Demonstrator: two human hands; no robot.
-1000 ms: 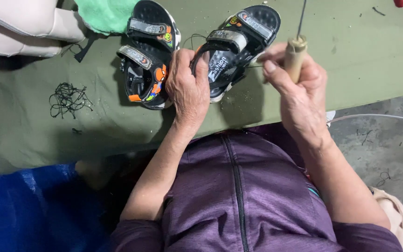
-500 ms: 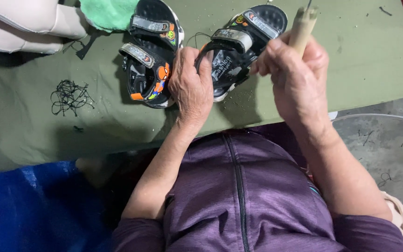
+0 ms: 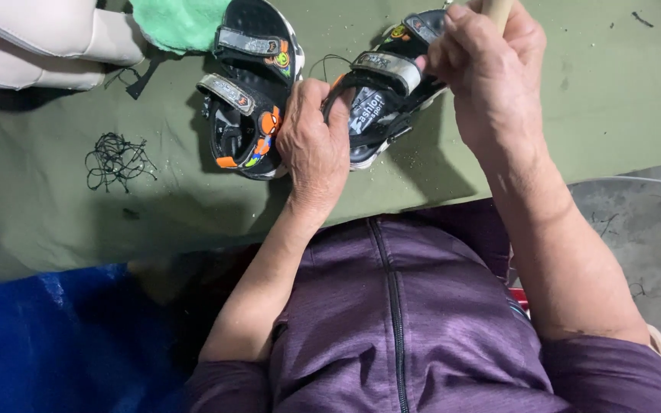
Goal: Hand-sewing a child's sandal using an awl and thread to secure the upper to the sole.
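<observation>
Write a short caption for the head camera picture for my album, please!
Left hand steadies a black sandal on a green table while the right hand grips a wooden-handled tool; a second sandal lies alongside.

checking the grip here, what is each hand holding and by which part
Left hand grips the right sandal by its heel strap; right hand grips a wooden tool handle around its shaft.

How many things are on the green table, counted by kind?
Sandals: 2, one lying free, one under the left hand
Wooden-handled tool: 1, in the right hand
Green cloth: 1
Black thread tangle: 1
Cream padded piece: 1
Total: 6
</observation>
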